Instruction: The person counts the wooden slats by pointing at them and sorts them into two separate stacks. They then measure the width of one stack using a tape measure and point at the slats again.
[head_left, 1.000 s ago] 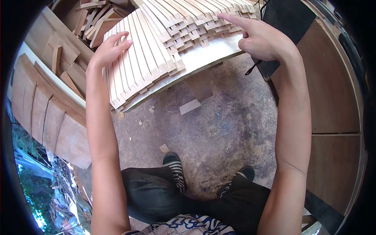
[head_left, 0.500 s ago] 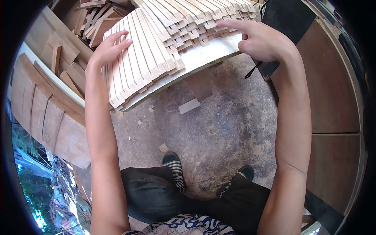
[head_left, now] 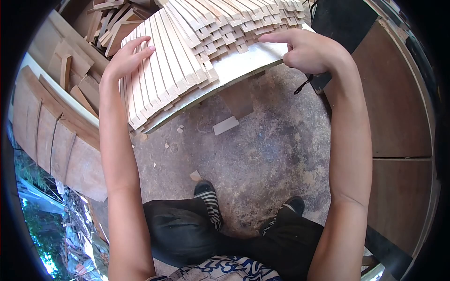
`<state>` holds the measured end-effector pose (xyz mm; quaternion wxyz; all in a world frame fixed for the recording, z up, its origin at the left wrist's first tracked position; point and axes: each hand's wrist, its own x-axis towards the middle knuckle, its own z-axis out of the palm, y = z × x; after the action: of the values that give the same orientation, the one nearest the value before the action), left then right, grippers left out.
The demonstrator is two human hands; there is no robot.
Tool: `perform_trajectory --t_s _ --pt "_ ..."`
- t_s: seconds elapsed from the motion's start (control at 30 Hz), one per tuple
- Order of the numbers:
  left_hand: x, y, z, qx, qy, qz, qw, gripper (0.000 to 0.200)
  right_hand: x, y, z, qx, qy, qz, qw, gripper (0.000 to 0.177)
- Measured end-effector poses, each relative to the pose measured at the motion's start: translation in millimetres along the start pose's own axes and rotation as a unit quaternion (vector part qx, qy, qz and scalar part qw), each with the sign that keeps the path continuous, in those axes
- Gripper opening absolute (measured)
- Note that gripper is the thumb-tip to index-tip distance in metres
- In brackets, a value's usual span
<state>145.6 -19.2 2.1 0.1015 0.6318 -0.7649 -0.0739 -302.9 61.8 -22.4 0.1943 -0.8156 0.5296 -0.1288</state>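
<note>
Pale wooden strips with notched ends are laid side by side in layers on a desk with a whitish top point(head_left: 246, 63). They form two adjoining groups: a left group point(head_left: 164, 68), its strips running lengthwise toward the person, and a right group point(head_left: 225, 23), angled against the first, with notched ends showing in stepped rows. A bare portion of the desk top lies below the right group.

Left hand point(head_left: 127, 58): placed over the left group near its outer side, back of the hand up. Thumb and index finger are a little apart and reach inward across the strips; the hand is not closed around any strip. The forearm runs nearly straight up to it.

Right hand point(head_left: 307, 50): index finger extended to the left, its tip just beside the lower notched ends of the right group. Whether the tip makes contact cannot be told. The other fingers are curled toward the palm, with no item visible in them. The wrist is bent inward above a raised forearm.

Surroundings: brown wooden offcuts point(head_left: 119, 28) are heaped beyond the left group. A black cord point(head_left: 302, 85) hangs below the right hand, and brown wooden panels point(head_left: 401, 107) stand at the right. A light rectangular piece point(head_left: 226, 125) lies on the stained grey floor point(head_left: 276, 140), between the desk and the person's dark, striped footwear point(head_left: 207, 196).
</note>
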Motion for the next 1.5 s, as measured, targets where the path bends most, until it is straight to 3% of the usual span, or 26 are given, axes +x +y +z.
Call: perform_trajectory --t_s 0.23,0.33,0.47,0.8,0.97,1.17,1.3,1.5 --pt "-1 3 -1 0.000 -0.003 0.002 1.000 0.073 0 -8 3 -0.037 -0.005 0.023 0.999 0.080" --pt "-3 5 -1 0.012 0.005 0.002 1.000 0.063 0 -7 2 -0.034 -0.014 0.022 0.999 0.082" --pt "-1 2 0 0.011 0.002 -0.002 1.000 0.069 -11 -31 -12 -0.047 -0.067 0.074 0.994 0.085" --pt "-1 -3 2 0.009 0.010 -0.011 1.000 0.077 -2 -21 3 -0.049 -0.052 0.051 0.996 0.087" --pt "-2 -2 1 0.011 0.013 -0.004 1.000 0.077 -3 -34 -4 -0.047 -0.092 0.059 0.993 0.086" --pt "-3 -2 2 0.010 0.016 0.000 1.000 0.077 1 -24 8 -0.054 -0.058 0.020 0.997 0.085" --pt "3 -10 2 0.019 0.007 0.019 1.000 0.078 -4 -36 -2 -0.058 -0.079 0.041 0.994 0.085" --pt "2 -10 3 0.025 0.017 0.008 1.000 0.079 -1 -30 8 -0.061 -0.032 0.039 0.997 0.086"
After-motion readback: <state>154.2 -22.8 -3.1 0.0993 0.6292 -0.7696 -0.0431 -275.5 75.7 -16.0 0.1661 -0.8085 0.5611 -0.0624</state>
